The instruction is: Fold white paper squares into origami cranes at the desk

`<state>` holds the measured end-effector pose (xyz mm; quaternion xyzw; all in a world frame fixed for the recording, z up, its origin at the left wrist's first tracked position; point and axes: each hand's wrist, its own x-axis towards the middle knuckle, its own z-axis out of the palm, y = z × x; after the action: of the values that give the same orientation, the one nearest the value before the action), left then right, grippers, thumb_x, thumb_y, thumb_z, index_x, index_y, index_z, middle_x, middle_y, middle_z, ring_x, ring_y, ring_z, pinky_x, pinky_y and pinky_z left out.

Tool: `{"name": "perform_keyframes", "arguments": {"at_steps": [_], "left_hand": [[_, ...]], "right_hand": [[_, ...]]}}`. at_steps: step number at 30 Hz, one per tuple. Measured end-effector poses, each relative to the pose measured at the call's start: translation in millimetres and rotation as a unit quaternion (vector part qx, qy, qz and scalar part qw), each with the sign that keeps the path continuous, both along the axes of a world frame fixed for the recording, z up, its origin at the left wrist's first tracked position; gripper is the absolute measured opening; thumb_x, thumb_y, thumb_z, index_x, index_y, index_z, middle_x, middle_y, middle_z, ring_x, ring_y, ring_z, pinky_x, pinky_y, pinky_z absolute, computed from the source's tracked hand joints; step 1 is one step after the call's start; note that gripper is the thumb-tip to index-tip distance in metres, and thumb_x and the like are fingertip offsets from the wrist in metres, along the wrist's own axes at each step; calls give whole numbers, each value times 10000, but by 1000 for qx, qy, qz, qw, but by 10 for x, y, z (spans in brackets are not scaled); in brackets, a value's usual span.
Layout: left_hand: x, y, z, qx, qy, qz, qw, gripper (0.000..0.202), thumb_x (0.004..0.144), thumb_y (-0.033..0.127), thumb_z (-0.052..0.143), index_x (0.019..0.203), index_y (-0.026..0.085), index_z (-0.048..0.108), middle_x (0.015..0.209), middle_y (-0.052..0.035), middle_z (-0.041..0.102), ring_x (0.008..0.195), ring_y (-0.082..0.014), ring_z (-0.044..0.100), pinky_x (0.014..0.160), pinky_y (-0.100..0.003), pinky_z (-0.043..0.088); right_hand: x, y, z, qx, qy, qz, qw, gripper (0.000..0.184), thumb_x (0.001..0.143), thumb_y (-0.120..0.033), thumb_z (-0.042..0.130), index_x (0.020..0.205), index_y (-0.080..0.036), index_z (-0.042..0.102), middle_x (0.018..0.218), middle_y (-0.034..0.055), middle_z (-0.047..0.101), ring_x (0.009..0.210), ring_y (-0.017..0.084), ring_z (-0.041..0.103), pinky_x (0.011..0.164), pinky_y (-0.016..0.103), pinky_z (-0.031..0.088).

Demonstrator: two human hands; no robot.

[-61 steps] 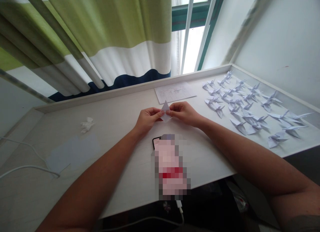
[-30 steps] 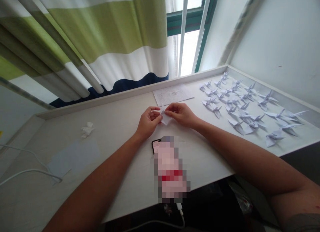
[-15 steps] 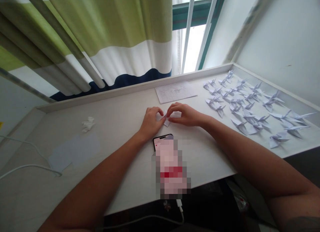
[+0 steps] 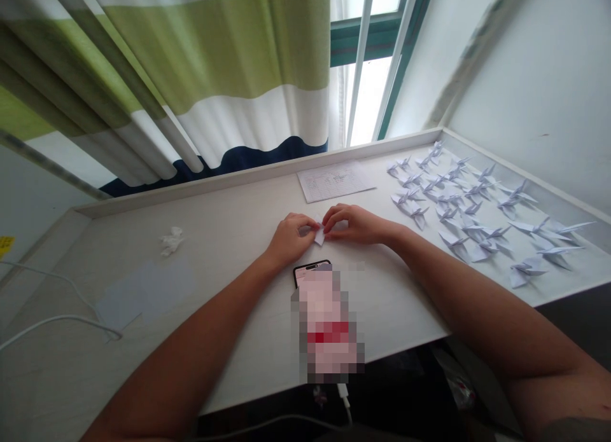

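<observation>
Two bare hands work over the middle of the tabletop [image 4: 229,302], with a small piece of folded white paper [image 4: 319,236] between them. The left hand [image 4: 291,237] pinches its left side, thumb and forefinger drawn together in a narrow grip. The right hand [image 4: 354,224] has its thumb and fingertips on the right side, the grip nearly closed on the paper, the other fingers curled. Between the forearms, near the front edge, lies a phone [image 4: 325,315], its screen blurred out, with a white plug [image 4: 343,394] at its lower end. Beyond the hands, by the back edge, rests a printed sheet [image 4: 335,181]. Many folded paper cranes [image 4: 472,208] spread along the right edge. Toward the left edge are a crumpled tissue [image 4: 172,241], pale flat sheets [image 4: 138,292] and a white cable [image 4: 62,320].
</observation>
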<state>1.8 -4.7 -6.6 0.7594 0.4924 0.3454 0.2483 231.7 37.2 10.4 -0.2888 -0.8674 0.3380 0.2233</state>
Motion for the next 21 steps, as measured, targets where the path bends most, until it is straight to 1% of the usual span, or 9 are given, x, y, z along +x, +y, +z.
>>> {"name": "perform_keyframes", "arguments": {"at_steps": [4, 8, 10, 13, 15, 17, 19, 21], "left_hand": [[1, -6, 12, -4, 7, -1, 1000, 158, 837, 182, 694, 901, 263, 815, 1020, -47, 818, 1078, -285, 682, 1050, -463, 516], [-23, 12, 28, -13, 6, -9, 1000, 171, 826, 180, 699, 913, 264, 819, 1026, -56, 816, 1084, -294, 679, 1049, -470, 515], [-55, 29, 52, -25, 12, -22, 999, 212, 820, 162, 678, 934, 262, 826, 1040, -57, 815, 1101, -295, 678, 1057, -474, 510], [-113, 50, 104, -37, 28, -67, 997, 280, 785, 134, 672, 965, 269, 838, 1091, -51, 810, 1146, -296, 666, 1101, -487, 480], [-148, 56, 136, -32, 51, -101, 993, 281, 776, 158, 713, 981, 295, 848, 1138, -44, 797, 1164, -299, 654, 1122, -498, 457], [-174, 57, 153, -26, 70, -118, 990, 217, 799, 229, 759, 966, 326, 858, 1138, -45, 785, 1163, -303, 642, 1121, -512, 443], [-192, 63, 152, -28, 68, -127, 989, 144, 841, 310, 778, 952, 338, 866, 1126, -56, 775, 1156, -302, 641, 1119, -523, 433], [-203, 75, 136, -36, 49, -135, 989, 111, 859, 337, 783, 927, 339, 871, 1121, -65, 774, 1142, -301, 648, 1115, -530, 429]], "right_hand": [[5, -6, 20, -4, -5, 0, 1000, 55, 873, -295, 794, 875, -260, 837, 1104, 67, 776, 1036, 249, 690, 1001, 448, 510], [-14, -16, 23, -13, 1, -12, 1000, 67, 873, -259, 777, 843, -259, 837, 1080, 66, 778, 1027, 246, 695, 1002, 445, 515], [-28, -22, 22, -21, 9, -24, 999, 83, 864, -229, 770, 822, -257, 835, 1069, 65, 780, 1015, 241, 702, 993, 435, 522], [-39, -28, 24, -38, 23, -40, 998, 93, 857, -225, 765, 802, -258, 833, 1046, 58, 791, 985, 235, 710, 976, 434, 531], [-37, -30, 26, -50, 25, -43, 997, 96, 866, -259, 761, 804, -262, 835, 1038, 54, 798, 972, 232, 712, 965, 434, 537], [-31, -28, 25, -56, 24, -43, 997, 108, 873, -287, 756, 804, -262, 836, 1043, 56, 799, 969, 231, 715, 959, 433, 540], [-25, -24, 19, -55, 23, -43, 997, 116, 877, -297, 753, 800, -262, 833, 1053, 59, 798, 975, 231, 717, 961, 433, 539], [-21, -19, 11, -53, 20, -44, 997, 114, 876, -292, 754, 794, -264, 829, 1061, 58, 796, 982, 230, 716, 966, 431, 536]]}}
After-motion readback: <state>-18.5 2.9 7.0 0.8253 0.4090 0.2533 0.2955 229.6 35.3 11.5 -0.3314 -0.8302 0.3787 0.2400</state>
